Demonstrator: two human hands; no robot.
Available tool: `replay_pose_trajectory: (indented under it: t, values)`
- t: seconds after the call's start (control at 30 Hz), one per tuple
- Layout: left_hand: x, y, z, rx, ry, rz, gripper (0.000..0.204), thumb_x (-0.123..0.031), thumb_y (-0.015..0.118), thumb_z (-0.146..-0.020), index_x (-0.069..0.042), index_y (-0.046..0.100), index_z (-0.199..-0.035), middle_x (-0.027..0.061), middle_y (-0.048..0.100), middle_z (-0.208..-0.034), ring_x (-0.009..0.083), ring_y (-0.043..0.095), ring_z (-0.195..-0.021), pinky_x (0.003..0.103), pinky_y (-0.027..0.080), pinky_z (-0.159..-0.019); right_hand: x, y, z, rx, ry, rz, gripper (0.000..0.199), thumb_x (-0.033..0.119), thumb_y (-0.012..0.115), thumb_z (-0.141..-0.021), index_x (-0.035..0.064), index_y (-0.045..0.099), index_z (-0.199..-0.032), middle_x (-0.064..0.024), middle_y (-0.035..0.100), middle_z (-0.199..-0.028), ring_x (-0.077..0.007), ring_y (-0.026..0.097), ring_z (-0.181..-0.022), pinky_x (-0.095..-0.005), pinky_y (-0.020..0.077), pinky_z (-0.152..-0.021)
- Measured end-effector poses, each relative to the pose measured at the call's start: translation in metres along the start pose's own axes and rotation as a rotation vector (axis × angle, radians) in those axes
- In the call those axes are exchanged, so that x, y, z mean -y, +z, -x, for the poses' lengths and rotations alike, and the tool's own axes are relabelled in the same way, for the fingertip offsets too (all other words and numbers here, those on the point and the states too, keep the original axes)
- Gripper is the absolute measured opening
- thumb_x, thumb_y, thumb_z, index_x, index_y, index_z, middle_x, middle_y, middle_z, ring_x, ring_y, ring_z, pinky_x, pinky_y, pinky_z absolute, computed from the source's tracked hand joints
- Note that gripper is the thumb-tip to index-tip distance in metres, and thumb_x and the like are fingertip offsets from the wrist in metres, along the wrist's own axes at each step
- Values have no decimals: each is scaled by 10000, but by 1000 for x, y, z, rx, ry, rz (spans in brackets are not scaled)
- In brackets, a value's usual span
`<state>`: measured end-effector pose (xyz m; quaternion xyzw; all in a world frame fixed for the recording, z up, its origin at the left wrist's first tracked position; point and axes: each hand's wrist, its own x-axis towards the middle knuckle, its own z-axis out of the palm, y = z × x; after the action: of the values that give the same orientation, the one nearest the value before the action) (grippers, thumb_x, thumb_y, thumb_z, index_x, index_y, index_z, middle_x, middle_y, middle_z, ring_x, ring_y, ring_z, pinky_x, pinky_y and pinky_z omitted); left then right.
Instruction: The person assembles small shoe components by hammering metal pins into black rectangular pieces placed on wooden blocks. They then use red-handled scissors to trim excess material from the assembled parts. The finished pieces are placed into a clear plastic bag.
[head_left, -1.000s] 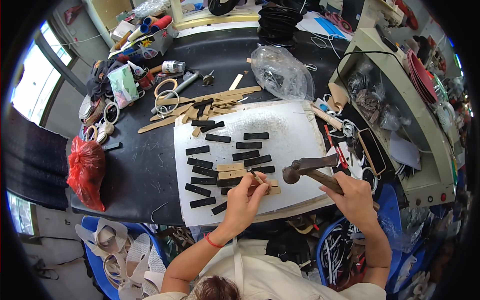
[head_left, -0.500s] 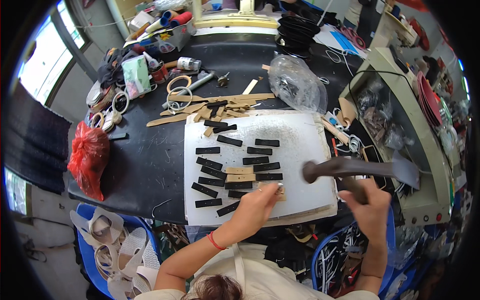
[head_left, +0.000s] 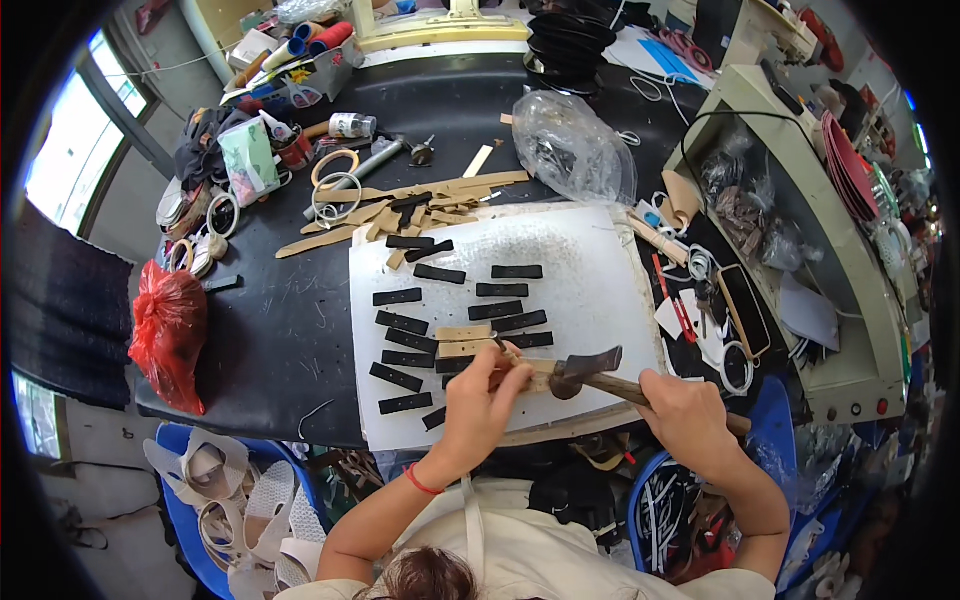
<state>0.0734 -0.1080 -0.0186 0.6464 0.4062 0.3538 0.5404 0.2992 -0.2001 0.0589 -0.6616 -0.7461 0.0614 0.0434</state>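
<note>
L hand (head_left: 480, 395) pins tan strip (head_left: 520, 372) flat on white board (head_left: 590, 290), so it won't shift. R hand (head_left: 690, 420), grip closed round hammer (head_left: 590, 368) handle; head down on strip. Black strips (head_left: 400, 325) laid in rows alongside.

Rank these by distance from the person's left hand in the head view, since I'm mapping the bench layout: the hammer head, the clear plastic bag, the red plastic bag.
Measured from the left hand:
1. Hammer head, just to its right, on the white cutting board.
2. Red plastic bag, far to the left at the table's edge.
3. Clear plastic bag, at the far side, beyond the board.
</note>
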Motion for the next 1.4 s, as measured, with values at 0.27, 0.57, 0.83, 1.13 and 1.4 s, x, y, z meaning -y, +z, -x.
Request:
replay_pose_trajectory:
  t: [0.27,0.57,0.83,1.13,1.4]
  values:
    - [-1,-8,0,74,-9,27,97,-16,553,-936,33,546,-1019,105,683,-929,139,667,-884,270,553,-803,1,4,2,-18,-3,3,228,111,692,-753,63,482,-828,-90,548,-622,-295,617,-565,-397,462,-470]
    - [-4,-8,3,119,240,-200,120,38,561,-901,23,553,-1020,120,663,-890,171,673,-799,264,526,-701,-1,-12,-2,-96,-12,-76,244,181,729,-805,45,526,-809,-95,573,-620,-275,579,-500,-362,450,-468]
    - [-7,-5,9,136,371,-434,185,-36,556,-895,-17,493,-1068,201,600,-864,403,610,-716,463,512,-572,17,-54,-11,-409,-205,-122,251,90,735,-726,41,670,-964,-114,649,-744,-294,637,-630,-358,496,-571]
    - [-5,-4,-3,-56,243,-164,208,-37,612,-886,14,518,-1064,182,616,-909,300,631,-778,357,503,-650,-38,28,-42,-520,361,-108,250,207,710,-821,60,608,-996,-130,627,-834,-332,625,-754,-430,473,-637]
    - [-12,-96,37,12,358,-906,860,-476,822,-650,-70,448,-1310,131,473,-1253,307,462,-1020,404,378,-913,-23,69,-72,-490,17,-138,667,354,733,-780,73,482,-1331,-224,476,-1285,-401,455,-1184,-476,370,-981]
